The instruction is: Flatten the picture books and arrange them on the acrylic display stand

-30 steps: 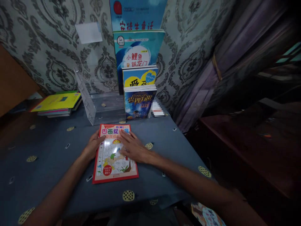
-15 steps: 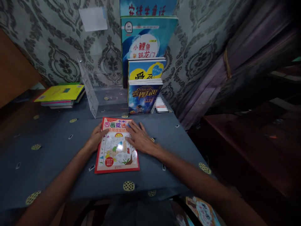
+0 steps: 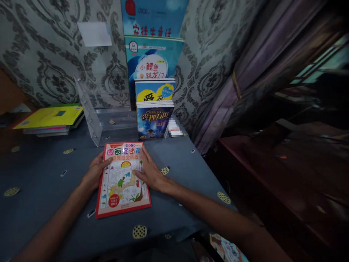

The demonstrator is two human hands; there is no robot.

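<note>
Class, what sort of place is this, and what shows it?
Probably a study corner in a home: books in a clear rack, a patterned tablecloth and a tied curtain.

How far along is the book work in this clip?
Apparently done: several books stand in the clear rack. In hand: the red-bordered book, with the left hand and right hand on it. Possibly left: that book and the yellow-topped pile, both outside the rack.
</note>
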